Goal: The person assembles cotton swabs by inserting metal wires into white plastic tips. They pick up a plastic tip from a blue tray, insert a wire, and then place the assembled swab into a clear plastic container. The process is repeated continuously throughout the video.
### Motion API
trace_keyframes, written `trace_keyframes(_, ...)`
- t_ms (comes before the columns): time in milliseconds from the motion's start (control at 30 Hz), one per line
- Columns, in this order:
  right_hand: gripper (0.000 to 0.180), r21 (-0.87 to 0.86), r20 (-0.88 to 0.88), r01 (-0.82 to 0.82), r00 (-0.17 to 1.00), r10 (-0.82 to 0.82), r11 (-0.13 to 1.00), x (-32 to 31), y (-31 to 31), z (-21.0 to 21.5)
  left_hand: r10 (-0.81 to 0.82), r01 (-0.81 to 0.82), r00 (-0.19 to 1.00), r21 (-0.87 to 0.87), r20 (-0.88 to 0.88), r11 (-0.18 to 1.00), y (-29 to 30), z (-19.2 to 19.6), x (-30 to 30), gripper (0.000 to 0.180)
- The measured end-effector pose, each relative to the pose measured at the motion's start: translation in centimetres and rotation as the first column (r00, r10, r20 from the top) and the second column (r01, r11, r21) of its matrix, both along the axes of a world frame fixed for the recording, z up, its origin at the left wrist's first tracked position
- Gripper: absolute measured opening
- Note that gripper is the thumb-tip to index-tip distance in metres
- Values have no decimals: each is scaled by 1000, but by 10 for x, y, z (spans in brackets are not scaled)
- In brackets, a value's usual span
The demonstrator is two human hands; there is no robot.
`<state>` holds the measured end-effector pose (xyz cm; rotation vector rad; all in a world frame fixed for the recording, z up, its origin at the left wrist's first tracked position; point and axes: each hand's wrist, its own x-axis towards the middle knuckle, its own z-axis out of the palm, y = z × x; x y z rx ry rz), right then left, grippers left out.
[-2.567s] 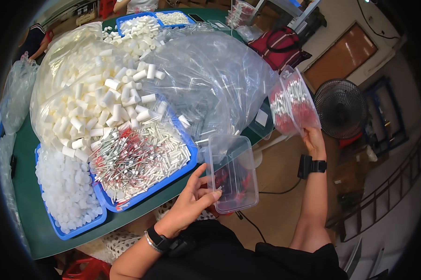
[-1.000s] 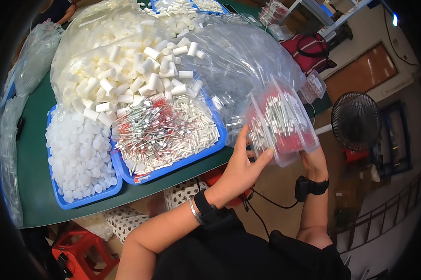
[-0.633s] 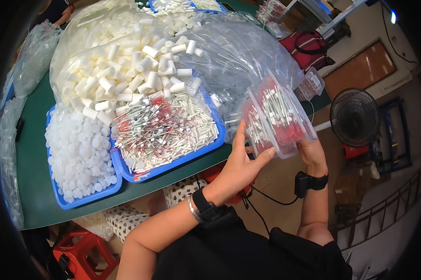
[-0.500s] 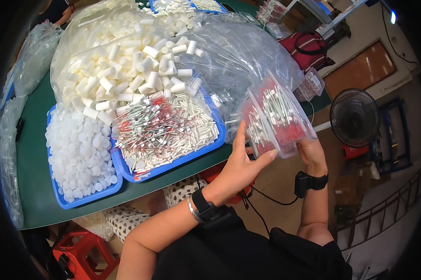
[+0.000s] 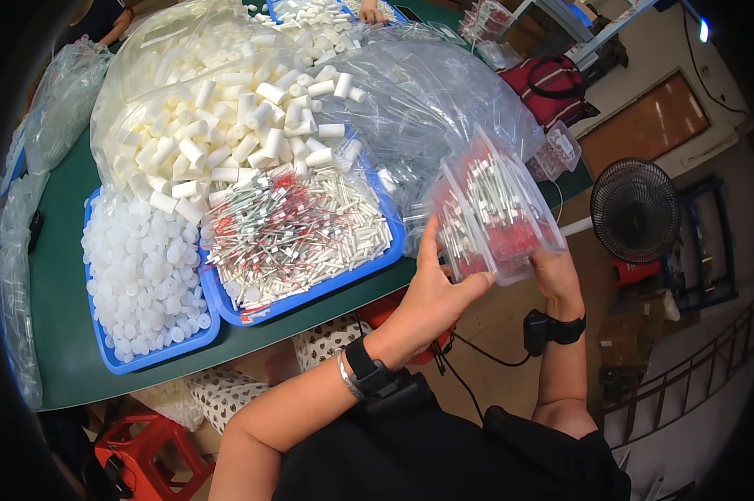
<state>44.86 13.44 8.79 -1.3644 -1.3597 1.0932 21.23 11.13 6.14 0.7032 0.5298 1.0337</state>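
Note:
Off the table's front edge, both hands hold up a clear plastic box [image 5: 546, 219] that looks divided lengthwise, or like two boxes side by side. Inside are many thin rods [image 5: 495, 185] with white pieces on them and red ends. My left hand [image 5: 444, 288] grips its left and lower side, thumb along the bottom edge and index finger up the side. My right hand [image 5: 556, 274] holds the lower right corner; its fingers are partly hidden behind the box. More such rods [image 5: 268, 217] lie heaped on small white tubes [image 5: 352, 221] in a blue tray [image 5: 310, 292].
A second blue tray [image 5: 155, 361] holds translucent white caps [image 5: 147, 275]. Behind, a large clear bag [image 5: 176, 50] spills thick white foam-like cylinders [image 5: 251, 125]. Nearby are a red stool [image 5: 147, 447], a black fan [image 5: 636, 209] and a dark red bag [image 5: 548, 83]. A co-worker's hand [image 5: 372, 12] reaches in at the far side.
The box has tilted slightly in my hands, which stay in nearly the same place. A co-worker's hand has come into view at the far trays.

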Motion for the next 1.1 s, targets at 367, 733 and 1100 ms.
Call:
trace_keyframes(367, 30, -22, -29, 48, 998, -49, 999, 6, 3, -11, -4, 2, 997, -24, -78, 1000, 3, -4, 2, 104)
trace_keyframes(733, 30, -48, -51, 97, 994, -100, 994, -5, 2, -11, 186, -85, 897, 257, -401, 963, 4, -7, 10, 76)
trace_keyframes(1100, 29, 71, 60, 155, 985, -159, 985, -30, 4, -5, 402, -165, 844, 542, -355, 824, 18, -15, -8, 39)
